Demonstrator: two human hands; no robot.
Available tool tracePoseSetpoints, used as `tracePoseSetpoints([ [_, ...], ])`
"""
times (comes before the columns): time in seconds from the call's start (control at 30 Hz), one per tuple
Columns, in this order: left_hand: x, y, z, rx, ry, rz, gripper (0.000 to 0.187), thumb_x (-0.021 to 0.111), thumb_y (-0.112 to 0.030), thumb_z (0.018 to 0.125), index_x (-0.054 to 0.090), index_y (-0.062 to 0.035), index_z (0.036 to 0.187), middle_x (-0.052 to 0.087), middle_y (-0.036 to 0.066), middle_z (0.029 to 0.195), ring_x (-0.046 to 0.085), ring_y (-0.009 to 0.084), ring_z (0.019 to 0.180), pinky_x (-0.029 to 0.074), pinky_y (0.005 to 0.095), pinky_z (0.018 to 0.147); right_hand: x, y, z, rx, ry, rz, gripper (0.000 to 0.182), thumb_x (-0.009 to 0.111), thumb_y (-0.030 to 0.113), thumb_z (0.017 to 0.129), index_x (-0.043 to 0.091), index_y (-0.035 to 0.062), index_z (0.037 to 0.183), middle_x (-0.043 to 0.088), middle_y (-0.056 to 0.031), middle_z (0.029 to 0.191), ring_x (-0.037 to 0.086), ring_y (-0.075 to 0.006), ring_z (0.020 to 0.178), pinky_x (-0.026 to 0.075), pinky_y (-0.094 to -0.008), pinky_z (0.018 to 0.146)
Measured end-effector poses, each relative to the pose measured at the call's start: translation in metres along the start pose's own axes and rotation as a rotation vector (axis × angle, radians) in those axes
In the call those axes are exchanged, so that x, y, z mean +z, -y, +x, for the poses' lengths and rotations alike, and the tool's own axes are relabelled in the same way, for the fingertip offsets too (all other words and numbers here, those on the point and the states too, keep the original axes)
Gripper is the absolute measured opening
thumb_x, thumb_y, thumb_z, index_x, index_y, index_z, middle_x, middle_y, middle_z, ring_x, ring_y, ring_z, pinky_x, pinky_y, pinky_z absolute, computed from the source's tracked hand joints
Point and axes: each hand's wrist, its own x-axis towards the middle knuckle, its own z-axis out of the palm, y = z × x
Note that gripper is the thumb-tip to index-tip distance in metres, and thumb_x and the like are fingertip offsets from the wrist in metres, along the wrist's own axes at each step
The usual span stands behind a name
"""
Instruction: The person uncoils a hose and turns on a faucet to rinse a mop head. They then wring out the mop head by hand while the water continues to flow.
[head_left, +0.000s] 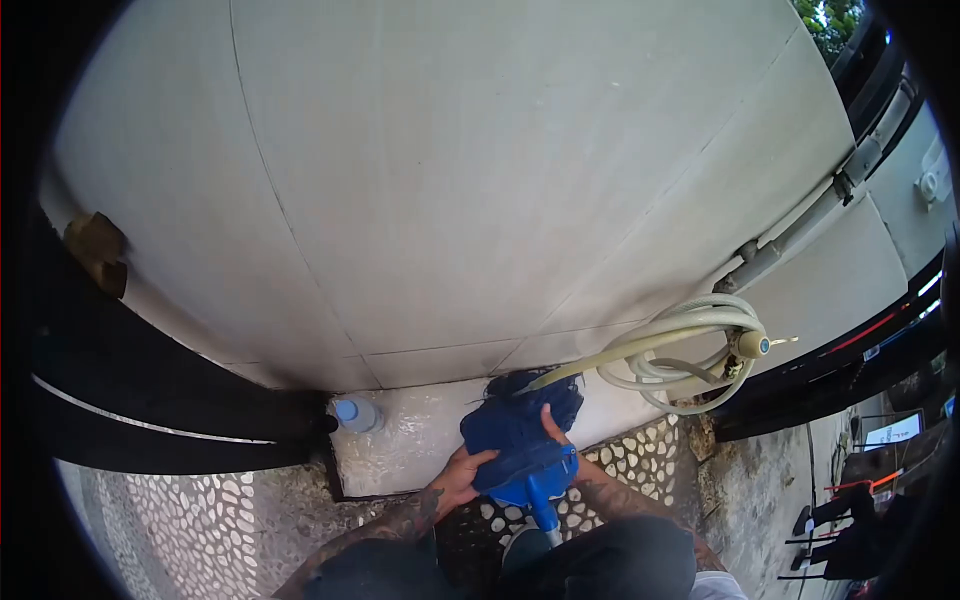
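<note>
Between my two hands is a dark blue cloth-like piece (510, 428), low on the white ledge against the tiled wall. My left hand (462, 473) grips its left edge, thumb on top. At its right side my right hand (556, 428) holds on, thumb pointing up across the surface. Just below sits a bright blue plastic head with a handle (542, 495), partly under the dark piece. The end of a pale hose (590, 362) reaches the dark piece's top. A clear bottle with a light blue cap (358, 415) stands on the ledge to the left.
The hose coil hangs by a tap (752, 345) on the right. Grey pipes (800, 235) run up the wall there. Pebbled paving (205, 515) lies at lower left, and more pebbles are beside the ledge. People's dark-clothed legs (840, 530) show at far right.
</note>
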Motion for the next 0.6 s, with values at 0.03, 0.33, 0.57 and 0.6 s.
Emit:
tracePoseSetpoints([
  [0.03,-0.002,-0.004,0.005,0.021,-0.025,0.052,0.042,0.068,-0.013,0.092,0.058,0.0018,0.13,0.068,0.017,0.122,0.065,0.0286,0.116,0.052,0.041,0.104,-0.008,0.012,0.029,-0.041,-0.182,-0.488,0.073,0.047,0.059,0.1,0.05,-0.0013,0.142,0.061,-0.0199,0.135,0.06,-0.0332,0.121,0.047,-0.0441,0.103],
  [0.33,-0.038,0.002,0.017,-0.191,0.32,-0.743,0.073,0.049,-0.057,0.101,0.047,0.0012,0.145,0.053,0.022,0.145,0.053,0.0361,0.133,0.037,0.0523,0.116,0.044,0.115,-0.064,-0.683,-0.029,-0.836,0.031,0.066,0.016,0.099,0.062,0.0017,0.126,0.07,-0.0111,0.121,0.063,-0.0151,0.1,0.053,-0.0278,0.078],
  [0.57,0.03,-0.008,0.055,-0.152,0.511,-0.645,0.078,0.044,-0.059,0.101,0.039,0.0004,0.151,0.048,0.024,0.149,0.048,0.0398,0.137,0.034,0.0548,0.117,0.061,0.111,-0.12,-1.03,-0.113,-0.577,0.024,0.046,0.024,0.109,0.051,0.0014,0.118,0.07,-0.0195,0.109,0.059,-0.0152,0.076,0.05,-0.028,0.067],
  [0.6,0.035,-0.011,0.055,-0.091,0.444,-0.585,0.077,0.043,-0.058,0.102,0.038,0.0005,0.152,0.046,0.024,0.15,0.048,0.0402,0.137,0.034,0.0552,0.118,0.062,0.118,-0.133,-1.034,-0.134,-0.581,0.024,0.046,0.024,0.109,0.051,0.0014,0.118,0.07,-0.0195,0.109,0.059,-0.0152,0.076,0.05,-0.028,0.067],
])
